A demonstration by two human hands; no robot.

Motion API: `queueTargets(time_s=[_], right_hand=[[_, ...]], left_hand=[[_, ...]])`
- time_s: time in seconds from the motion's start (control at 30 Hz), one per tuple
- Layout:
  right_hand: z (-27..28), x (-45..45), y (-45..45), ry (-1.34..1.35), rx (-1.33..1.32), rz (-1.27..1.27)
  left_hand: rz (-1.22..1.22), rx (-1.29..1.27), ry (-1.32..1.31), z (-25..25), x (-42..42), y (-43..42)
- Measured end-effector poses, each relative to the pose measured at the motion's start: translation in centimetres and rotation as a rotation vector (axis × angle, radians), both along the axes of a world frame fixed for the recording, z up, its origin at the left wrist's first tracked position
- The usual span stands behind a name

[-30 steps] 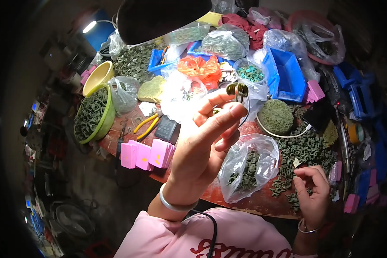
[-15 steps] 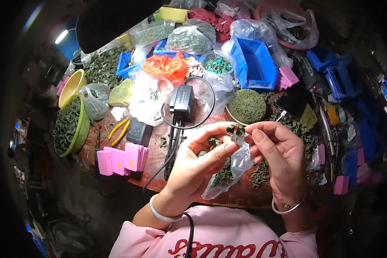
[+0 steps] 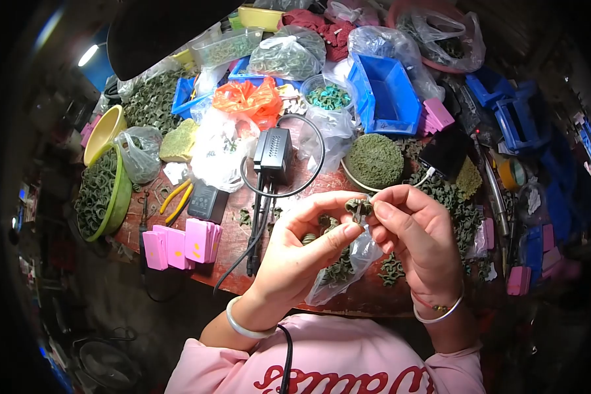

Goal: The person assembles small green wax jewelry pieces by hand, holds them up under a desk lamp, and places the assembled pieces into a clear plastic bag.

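A small dark green curved piece (image 3: 358, 209) is held up between my two hands, above the table's front edge. My left hand (image 3: 299, 246) pinches it from the left between thumb and fingertips. More green curved pieces (image 3: 326, 224) are tucked in the curl of the left fingers, partly hidden. My right hand (image 3: 417, 226) is closed, thumb and forefinger pressed together at the piece's right side; the fingers hide what lies between them. Below the hands is a clear plastic bag (image 3: 358, 259) beside loose green pieces (image 3: 338, 270).
Pink blocks (image 3: 202, 241) and a black power adapter (image 3: 273, 154) with cables lie left of my hands. A round tub of green granules (image 3: 374, 161) stands beyond them. Green pieces fill a green basin (image 3: 119, 203). A blue bin (image 3: 387, 98) stands at the back.
My right fingers have drawn in closer to the small piece, and it has turned slightly. The whole view has shifted a little.
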State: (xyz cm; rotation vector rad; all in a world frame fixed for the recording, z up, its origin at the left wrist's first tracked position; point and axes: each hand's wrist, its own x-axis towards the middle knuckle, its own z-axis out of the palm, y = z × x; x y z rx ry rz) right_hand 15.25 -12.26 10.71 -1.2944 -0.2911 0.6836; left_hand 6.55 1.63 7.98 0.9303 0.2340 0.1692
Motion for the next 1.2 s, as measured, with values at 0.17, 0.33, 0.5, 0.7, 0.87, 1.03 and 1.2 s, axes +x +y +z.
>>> queueTargets(time_s=[0.17, 0.33, 0.5, 0.7, 0.87, 1.03, 1.2], right_hand=[[-0.2, 0.5, -0.3, 0.104, 0.036, 0.056], [-0.3, 0.3, -0.4, 0.121, 0.059, 0.073], [-0.2, 0.5, -0.6, 0.158, 0.074, 0.077], [-1.2, 0.1, -2.8, 0.110, -0.039, -0.035], [-3.1, -0.4, -6.4, 0.108, -0.096, -0.173], [-4.4, -0.9, -7.6, 0.118, -0.067, -0.164], [-4.8, -1.3, -7.4, 0.151, -0.058, -0.122]], left_hand=[[-0.007, 0.047, -0.004, -0.2, 0.0, 0.0], [0.003, 0.079, -0.001, -0.3, 0.1, 0.0], [-0.038, 0.000, 0.019, 0.3, 0.0, 0.2], [-0.012, -0.220, -0.065, 1.7, 0.1, 2.1], [0.091, -0.291, -0.180, 3.4, -0.2, 3.6], [0.170, -0.303, -0.184, 4.5, -0.5, 4.1], [0.127, -0.291, -0.243, 4.6, -0.9, 4.5]])
